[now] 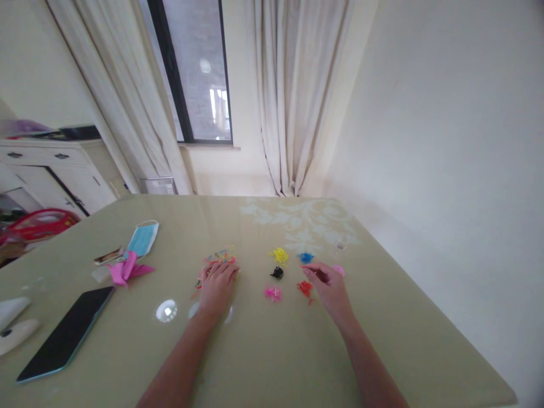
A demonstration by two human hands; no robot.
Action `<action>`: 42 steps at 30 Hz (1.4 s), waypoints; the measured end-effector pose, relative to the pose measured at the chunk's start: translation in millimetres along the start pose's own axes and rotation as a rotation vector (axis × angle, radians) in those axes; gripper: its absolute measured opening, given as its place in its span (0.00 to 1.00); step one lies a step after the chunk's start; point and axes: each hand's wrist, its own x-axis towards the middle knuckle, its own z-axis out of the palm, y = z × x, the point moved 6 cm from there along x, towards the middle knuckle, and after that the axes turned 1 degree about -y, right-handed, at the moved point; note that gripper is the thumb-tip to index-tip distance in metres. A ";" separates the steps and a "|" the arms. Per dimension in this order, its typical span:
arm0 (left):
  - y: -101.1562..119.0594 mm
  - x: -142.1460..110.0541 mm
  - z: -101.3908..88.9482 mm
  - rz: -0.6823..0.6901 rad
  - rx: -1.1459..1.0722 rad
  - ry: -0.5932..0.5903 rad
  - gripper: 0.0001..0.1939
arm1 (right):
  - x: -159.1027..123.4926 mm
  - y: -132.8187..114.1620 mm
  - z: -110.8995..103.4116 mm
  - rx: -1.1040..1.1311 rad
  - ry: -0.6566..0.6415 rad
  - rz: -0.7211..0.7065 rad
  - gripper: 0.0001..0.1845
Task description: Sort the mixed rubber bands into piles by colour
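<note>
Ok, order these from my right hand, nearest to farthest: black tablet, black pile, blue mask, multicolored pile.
1. Black pile, just left of your right hand
2. Multicolored pile, at your left hand
3. Blue mask, farther left
4. Black tablet, far left

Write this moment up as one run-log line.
left hand: over mixed-colour pile | right hand: fingers pinched between blue pile and red pile, any item too small to tell | nearby: yellow pile, black pile, pink pile

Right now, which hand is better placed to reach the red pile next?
Right, I'd judge. The right hand is beside the red pile, while the left hand is over at the mixed-colour pile.
</note>
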 end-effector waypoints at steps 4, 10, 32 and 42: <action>-0.5 4.0 -6.1 -0.059 -0.233 0.115 0.12 | -16.6 19.3 -15.0 -0.328 0.016 -0.081 0.21; 3.3 11.3 -13.0 -0.253 -0.996 0.165 0.21 | -28.4 33.1 -9.2 -0.396 -0.002 -0.104 0.24; 90.5 8.6 -47.4 -0.281 -1.671 -0.073 0.20 | -30.8 33.7 -11.6 -0.332 0.082 -0.100 0.31; 176.4 100.9 66.1 -0.049 -0.956 -0.355 0.04 | -30.9 29.6 -6.7 -0.321 0.071 -0.128 0.27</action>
